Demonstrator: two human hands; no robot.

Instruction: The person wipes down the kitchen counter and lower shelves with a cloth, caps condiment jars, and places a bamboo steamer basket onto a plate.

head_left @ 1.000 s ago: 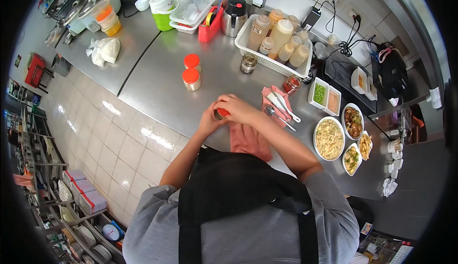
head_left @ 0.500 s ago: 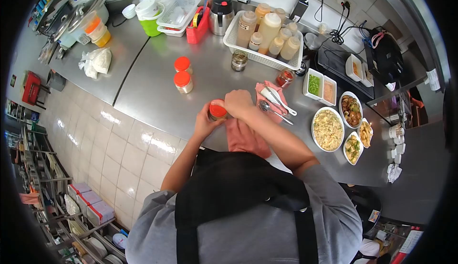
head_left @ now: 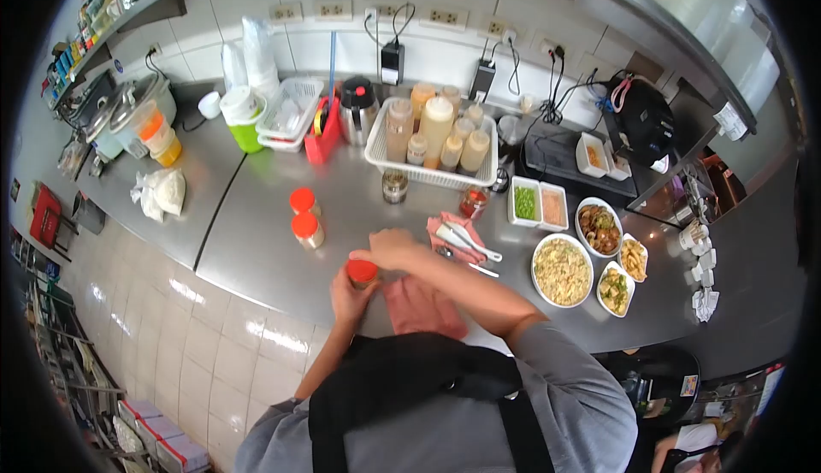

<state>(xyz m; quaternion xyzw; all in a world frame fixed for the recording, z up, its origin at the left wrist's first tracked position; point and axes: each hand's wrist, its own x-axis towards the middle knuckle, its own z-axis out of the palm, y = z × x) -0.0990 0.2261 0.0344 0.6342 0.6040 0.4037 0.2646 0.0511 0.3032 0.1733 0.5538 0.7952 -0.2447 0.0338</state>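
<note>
My left hand [head_left: 346, 298] is wrapped around a small jar with a red lid [head_left: 362, 271], held low over the front of the counter. Against the lid's far edge, my right hand [head_left: 393, 249] has its thumb across the red rim and its other fingers curled, partly hidden from me. A pink cloth [head_left: 423, 306] lies on the counter edge just below my right forearm. Ahead and to the left stand two more red-lidded jars, one nearer [head_left: 308, 232] and one farther [head_left: 304, 201].
A glass jar [head_left: 394, 186] stands before a white basket [head_left: 432, 174] of squeeze bottles. Spoons lie on a folded pink cloth [head_left: 457, 232]. To the right are a bowl of fried rice [head_left: 562, 270], several small dishes and a two-part tray [head_left: 537, 204]. A knotted plastic bag [head_left: 160, 193] sits left.
The camera has tilted up, showing more wall. My left hand still holds the jar; my right hand stays at the lid, its thumb nearer the lid's far edge.
</note>
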